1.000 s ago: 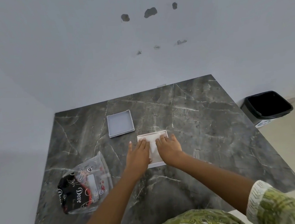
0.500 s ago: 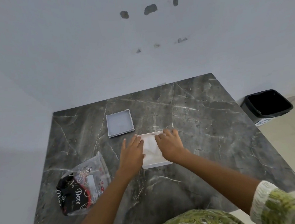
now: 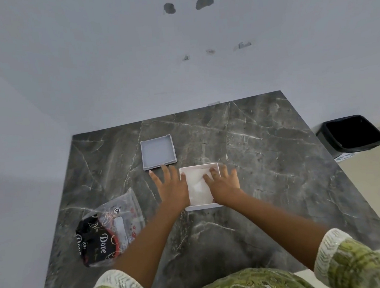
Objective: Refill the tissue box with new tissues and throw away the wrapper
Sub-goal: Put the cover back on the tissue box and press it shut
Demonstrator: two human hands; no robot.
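A white square tissue box (image 3: 202, 206) stands open in the middle of the dark marble table, with white tissues (image 3: 196, 182) lying inside it. My right hand (image 3: 223, 182) lies flat over the box's right half, fingers spread on the tissues. My left hand (image 3: 171, 188) is flat beside the box's left wall, fingers spread, its tips near the grey lid (image 3: 158, 152), which lies upside down just behind. The plastic wrapper (image 3: 109, 231), clear with black and red print, lies crumpled at the table's left front.
A black waste bin (image 3: 353, 134) stands on the floor past the table's right edge. The marble table (image 3: 266, 160) is pushed into a corner of white walls at the back and left.
My left hand has slid off the tissues to the left side of the box. My right hand has shifted a little right and forward on the tissues.
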